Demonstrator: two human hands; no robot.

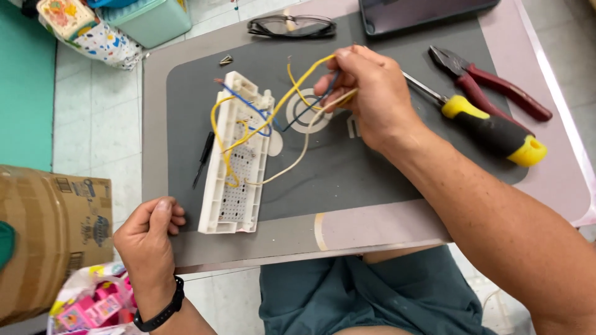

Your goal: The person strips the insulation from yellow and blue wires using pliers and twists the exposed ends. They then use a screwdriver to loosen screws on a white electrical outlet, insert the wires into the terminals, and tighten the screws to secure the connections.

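A white perforated board [236, 158] lies lengthwise on the dark grey mat [372, 167] of the desk [546, 186], with yellow, blue and cream wires [292, 99] looping up from it. The right hand [366, 93] pinches the free ends of those wires between thumb and fingers, raised just right of the board. The left hand [149, 232] rests with curled fingers on the desk's near edge, beside the board's lower corner. A yellow-and-black screwdriver [490, 127] and red-handled pliers [490, 84] lie to the right; glasses [292, 26] sit at the far edge.
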